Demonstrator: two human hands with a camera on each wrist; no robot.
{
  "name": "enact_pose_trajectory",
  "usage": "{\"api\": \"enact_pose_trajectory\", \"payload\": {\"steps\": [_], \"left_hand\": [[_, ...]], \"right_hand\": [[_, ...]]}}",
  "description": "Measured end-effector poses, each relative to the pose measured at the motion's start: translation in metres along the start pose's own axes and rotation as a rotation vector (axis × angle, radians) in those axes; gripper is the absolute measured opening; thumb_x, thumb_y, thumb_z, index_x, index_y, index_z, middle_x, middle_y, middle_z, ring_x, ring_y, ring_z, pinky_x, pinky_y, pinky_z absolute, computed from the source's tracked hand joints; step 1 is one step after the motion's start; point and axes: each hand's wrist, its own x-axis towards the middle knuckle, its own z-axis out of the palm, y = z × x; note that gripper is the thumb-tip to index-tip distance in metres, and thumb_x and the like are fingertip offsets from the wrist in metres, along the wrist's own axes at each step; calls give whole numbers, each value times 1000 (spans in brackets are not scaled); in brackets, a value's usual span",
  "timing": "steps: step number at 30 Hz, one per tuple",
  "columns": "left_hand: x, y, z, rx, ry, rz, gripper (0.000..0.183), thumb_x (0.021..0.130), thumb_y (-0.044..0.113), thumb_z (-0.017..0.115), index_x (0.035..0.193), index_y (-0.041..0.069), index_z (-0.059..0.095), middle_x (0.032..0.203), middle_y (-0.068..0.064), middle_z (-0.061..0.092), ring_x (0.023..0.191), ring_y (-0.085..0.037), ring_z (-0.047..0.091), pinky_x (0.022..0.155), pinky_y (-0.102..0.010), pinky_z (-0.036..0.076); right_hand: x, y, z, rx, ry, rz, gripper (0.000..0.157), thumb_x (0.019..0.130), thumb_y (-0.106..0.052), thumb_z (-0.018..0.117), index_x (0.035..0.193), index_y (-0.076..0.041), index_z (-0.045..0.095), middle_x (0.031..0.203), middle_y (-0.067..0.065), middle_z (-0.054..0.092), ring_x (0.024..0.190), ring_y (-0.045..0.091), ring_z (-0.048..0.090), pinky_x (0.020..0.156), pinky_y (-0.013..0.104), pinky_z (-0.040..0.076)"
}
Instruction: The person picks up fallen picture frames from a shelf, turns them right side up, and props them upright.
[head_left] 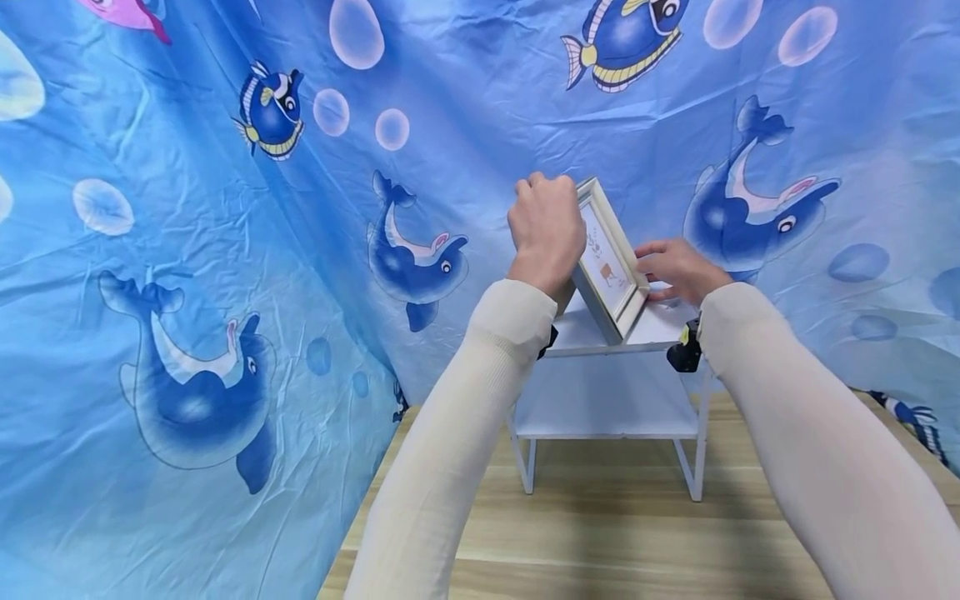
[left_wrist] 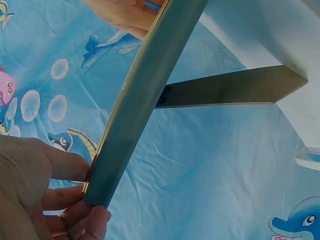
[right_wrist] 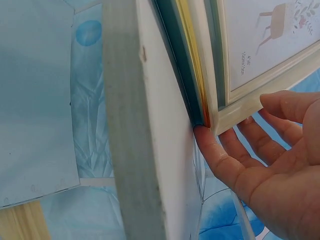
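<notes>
A light-coloured picture frame [head_left: 606, 258] stands tilted on the top of a small white shelf [head_left: 577, 332], turned partly sideways. Its print shows a brown chair and a sprig. My left hand [head_left: 547, 225] grips the upper corner, with the thumb on the front edge and the fingers curled behind, as the left wrist view shows. At the lower right edge, my right hand [head_left: 678, 271] holds the frame, thumb at the front border and fingertips against its side. Behind the frame, a flat support leg [left_wrist: 235, 87] sticks out and reaches the shelf top.
The white shelf has a lower board [head_left: 607, 400] and thin metal legs [head_left: 697, 467], standing on a wood-grain surface [head_left: 630, 542]. A blue curtain [head_left: 480, 150] printed with dolphins, fish and bubbles hangs behind and along the left side.
</notes>
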Motion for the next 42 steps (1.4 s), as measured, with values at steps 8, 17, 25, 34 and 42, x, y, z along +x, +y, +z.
{"api": "enact_pose_trajectory", "payload": {"steps": [8, 17, 25, 34, 42], "left_hand": [[5, 4, -3, 34, -53, -24, 22, 87, 18, 52, 105, 21, 64, 106, -7, 53, 95, -22, 46, 64, -34, 49], [7, 9, -1, 68, -55, 9, 26, 86, 17, 53, 110, 20, 64, 107, -8, 54, 94, -22, 47, 69, -33, 49], [7, 10, 1, 84, -33, 19, 25, 86, 16, 54, 109, 19, 64, 105, -9, 56, 94, -22, 49, 68, -33, 50], [9, 11, 4, 119, -38, 32, 27, 85, 16, 54, 110, 19, 64, 102, -9, 55, 90, -22, 49, 65, -33, 50], [9, 11, 5, 163, -36, 47, 27, 85, 15, 54, 110, 20, 63, 101, -7, 56, 90, -20, 48, 64, -32, 49]], "right_hand": [[8, 3, -2, -17, 15, -27, 50, 90, -13, 45, 139, -7, 31, 137, 19, 31, 119, 35, 35, 92, 51, 39], [6, 1, -1, -36, 58, -30, 47, 89, -13, 48, 134, -6, 37, 134, 19, 32, 116, 36, 37, 90, 52, 40], [11, 3, 1, -37, 95, -52, 43, 88, -10, 50, 129, -4, 41, 131, 20, 36, 112, 36, 39, 87, 53, 42], [21, 8, 1, -49, 148, -50, 34, 89, -9, 51, 122, -2, 46, 127, 19, 40, 108, 34, 43, 82, 51, 46], [19, 7, 2, -52, 162, -55, 35, 89, -10, 51, 123, -2, 46, 126, 20, 42, 109, 35, 45, 81, 49, 47]]}}
